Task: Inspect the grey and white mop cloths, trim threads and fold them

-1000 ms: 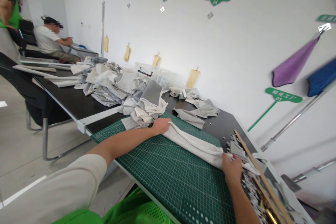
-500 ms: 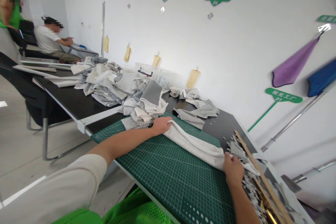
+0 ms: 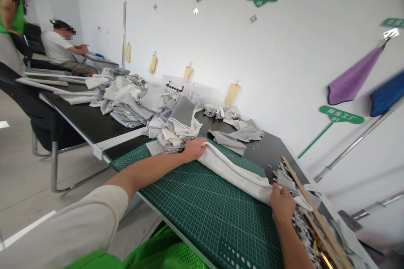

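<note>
A long folded white cloth [image 3: 232, 173] lies stretched across the green cutting mat [image 3: 195, 201]. My left hand [image 3: 195, 149] is closed on its far end, beside the pile of grey and white cloths [image 3: 172, 124]. My right hand [image 3: 280, 204] grips the near end, next to a heap of cloth scraps [image 3: 299, 214] and a wooden ruler [image 3: 315, 214].
The black table [image 3: 91, 124] runs away to the left with more cloth piles [image 3: 126, 96]. Loose grey pieces [image 3: 236, 132] lie behind the mat. Two people [image 3: 59, 46] are at the far left end. Purple and blue cloths [image 3: 353, 77] hang on the right wall.
Both hands have shifted slightly away from me with the cloth, pulling it a little tauter. Otherwise the scene is the same.
</note>
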### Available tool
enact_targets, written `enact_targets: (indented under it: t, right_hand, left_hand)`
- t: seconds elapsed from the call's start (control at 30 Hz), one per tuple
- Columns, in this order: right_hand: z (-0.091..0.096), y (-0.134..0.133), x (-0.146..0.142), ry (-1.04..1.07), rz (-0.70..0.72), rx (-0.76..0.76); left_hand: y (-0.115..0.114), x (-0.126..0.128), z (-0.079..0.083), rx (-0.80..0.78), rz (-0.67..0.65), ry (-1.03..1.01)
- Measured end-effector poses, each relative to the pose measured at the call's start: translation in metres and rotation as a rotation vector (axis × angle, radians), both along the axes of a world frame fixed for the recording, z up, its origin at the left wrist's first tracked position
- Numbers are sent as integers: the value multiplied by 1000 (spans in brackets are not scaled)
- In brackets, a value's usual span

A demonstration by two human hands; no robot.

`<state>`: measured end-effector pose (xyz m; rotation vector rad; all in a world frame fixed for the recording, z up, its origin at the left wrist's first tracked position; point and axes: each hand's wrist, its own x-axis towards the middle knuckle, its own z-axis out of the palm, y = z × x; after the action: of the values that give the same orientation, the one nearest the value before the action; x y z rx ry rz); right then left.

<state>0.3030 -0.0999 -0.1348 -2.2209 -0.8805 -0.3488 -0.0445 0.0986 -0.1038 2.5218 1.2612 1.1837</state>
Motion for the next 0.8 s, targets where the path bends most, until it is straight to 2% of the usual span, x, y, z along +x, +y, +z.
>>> enact_targets:
  t: [0.57,0.8]
  right_hand:
    - [9,-2,-10,2,-7,136]
    - [14,-2,-19,34,46,224]
  left_hand:
    - [-3,1,1,-32,48,-17]
    - [-9,1,6,-46,42,-25]
